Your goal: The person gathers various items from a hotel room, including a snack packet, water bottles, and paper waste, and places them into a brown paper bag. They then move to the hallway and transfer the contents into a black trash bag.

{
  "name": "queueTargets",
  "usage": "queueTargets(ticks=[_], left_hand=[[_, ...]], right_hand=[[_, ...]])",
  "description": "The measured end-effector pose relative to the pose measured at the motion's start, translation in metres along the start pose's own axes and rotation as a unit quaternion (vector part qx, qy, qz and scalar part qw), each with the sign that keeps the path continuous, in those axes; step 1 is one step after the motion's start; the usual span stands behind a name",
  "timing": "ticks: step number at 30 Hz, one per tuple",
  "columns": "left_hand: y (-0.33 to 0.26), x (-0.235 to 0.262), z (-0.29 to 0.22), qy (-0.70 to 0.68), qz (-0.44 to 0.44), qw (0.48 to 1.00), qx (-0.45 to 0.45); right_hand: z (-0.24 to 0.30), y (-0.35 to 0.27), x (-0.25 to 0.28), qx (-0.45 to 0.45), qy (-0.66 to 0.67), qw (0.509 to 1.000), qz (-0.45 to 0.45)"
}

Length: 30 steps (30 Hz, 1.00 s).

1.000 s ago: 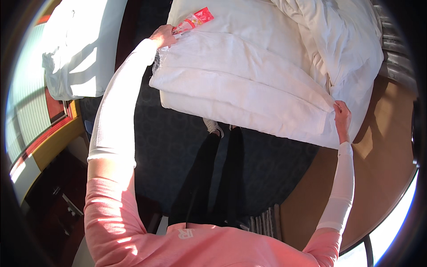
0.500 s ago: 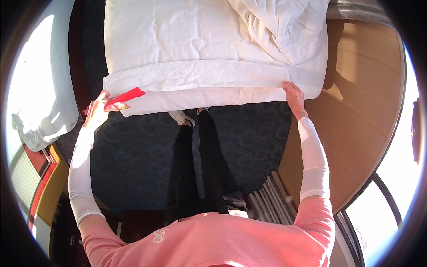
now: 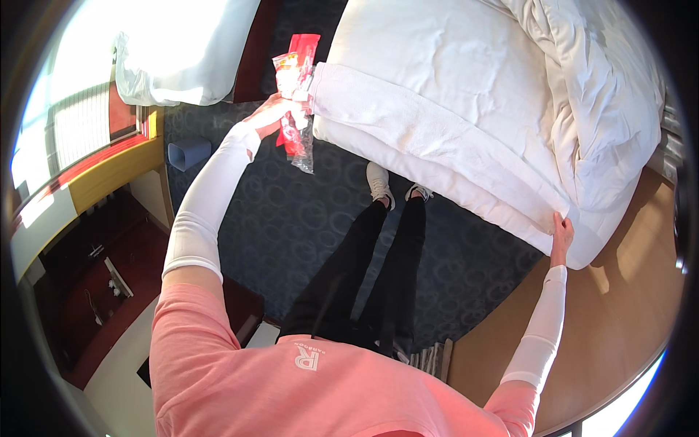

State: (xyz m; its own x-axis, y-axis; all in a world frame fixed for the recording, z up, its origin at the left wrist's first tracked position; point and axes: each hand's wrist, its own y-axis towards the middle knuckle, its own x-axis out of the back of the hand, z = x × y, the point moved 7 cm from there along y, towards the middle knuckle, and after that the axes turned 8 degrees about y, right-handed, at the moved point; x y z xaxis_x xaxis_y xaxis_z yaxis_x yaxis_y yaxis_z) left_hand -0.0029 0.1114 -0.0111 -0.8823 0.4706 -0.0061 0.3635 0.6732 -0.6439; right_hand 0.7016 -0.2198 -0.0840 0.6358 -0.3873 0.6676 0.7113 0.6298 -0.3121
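Observation:
My left hand (image 3: pixel 271 115) is closed on several red and clear plastic wrappers (image 3: pixel 297 62), which stick out above and below the fingers. The left end of a long white towel-like cloth (image 3: pixel 422 124) lies against these wrappers. Whether the same fingers also pinch the cloth is hidden. This cloth stretches along the near edge of a white-sheeted bed (image 3: pixel 437 51), its far border lying on the sheet. At the other end, my right hand (image 3: pixel 561 237) pinches the cloth's corner between thumb and fingers, close to the bed's near right corner.
A bunched white duvet (image 3: pixel 608 109) covers the bed's right side. Beside it curves a wooden panel (image 3: pixel 611 313). Another white-covered bed (image 3: pixel 189 58) stands at the far left, with a grey bin (image 3: pixel 189 153) nearby. Dark patterned carpet (image 3: pixel 291 233) lies under my feet.
My view has turned, so the bed now slants down to the right. The left hand has gone farther out with the wrappers, which now show more fully. The right hand stays at the cloth's right end.

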Motion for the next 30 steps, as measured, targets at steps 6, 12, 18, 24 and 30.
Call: queueTargets(ticks=[6,12,18,24,30], left_hand=[[0.018,-0.005,0.017,-0.048,0.031,0.998,-0.025],[0.003,-0.005,0.003,0.023,-0.026,0.999,-0.001],[-0.005,0.009,-0.041,0.244,-0.186,0.949,-0.068],[0.022,-0.002,-0.015,0.113,-0.047,0.992,-0.005],[0.021,0.018,-0.012,0.145,-0.108,0.981,0.062]], right_hand=[[-0.006,0.008,-0.003,0.056,-0.029,0.997,-0.046],[-0.018,0.004,-0.005,-0.034,0.013,0.999,0.04],[-0.015,-0.004,-0.01,-0.1,0.07,0.989,0.083],[-0.015,-0.009,-0.004,-0.223,0.084,0.971,0.029],[-0.016,-0.017,-0.023,-0.235,0.242,0.933,0.126]])
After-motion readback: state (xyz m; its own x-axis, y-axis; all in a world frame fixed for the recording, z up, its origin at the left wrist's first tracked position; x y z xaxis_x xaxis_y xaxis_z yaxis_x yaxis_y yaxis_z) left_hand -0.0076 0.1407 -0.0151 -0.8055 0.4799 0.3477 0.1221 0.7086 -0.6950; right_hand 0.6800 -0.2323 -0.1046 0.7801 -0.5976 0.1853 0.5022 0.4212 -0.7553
